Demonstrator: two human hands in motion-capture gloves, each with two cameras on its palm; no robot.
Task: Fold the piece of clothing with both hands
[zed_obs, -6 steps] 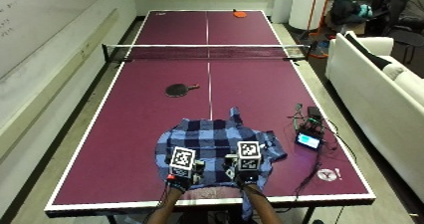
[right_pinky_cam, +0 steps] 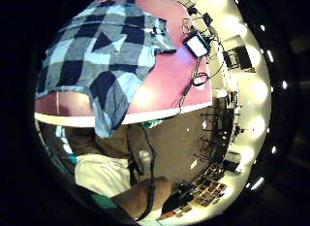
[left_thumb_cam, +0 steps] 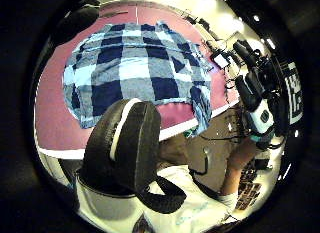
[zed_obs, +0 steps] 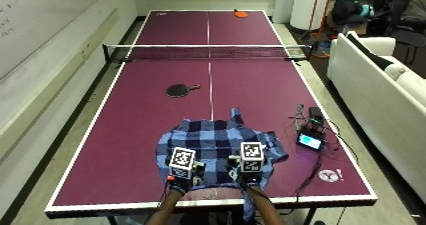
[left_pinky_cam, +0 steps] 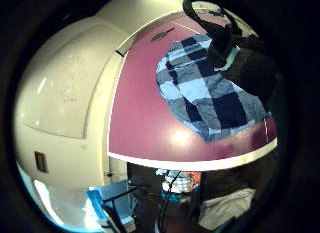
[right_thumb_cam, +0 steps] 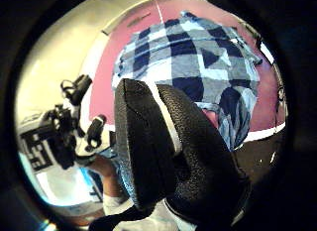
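A blue and white checked shirt (zed_obs: 216, 145) lies spread on the maroon table-tennis table (zed_obs: 133, 135) near its front edge. One corner of the shirt (right_pinky_cam: 109, 114) hangs over that edge. My left hand (zed_obs: 176, 184) hovers over the shirt's near left hem and my right hand (zed_obs: 249, 181) over its near right hem. The left thumb side palm view shows the right hand (left_thumb_cam: 260, 103) with straight fingers, holding nothing. In the right thumb side palm view the left hand (right_thumb_cam: 74, 129) has spread fingers. The shirt (left_thumb_cam: 135, 68) lies flat below both palms.
A black paddle (zed_obs: 178, 90) lies mid-table beyond the shirt, and an orange paddle (zed_obs: 240, 14) lies at the far end past the net (zed_obs: 210, 51). A small screen device (zed_obs: 311, 141) with cables sits at the table's right edge. A sofa (zed_obs: 386, 85) stands to the right.
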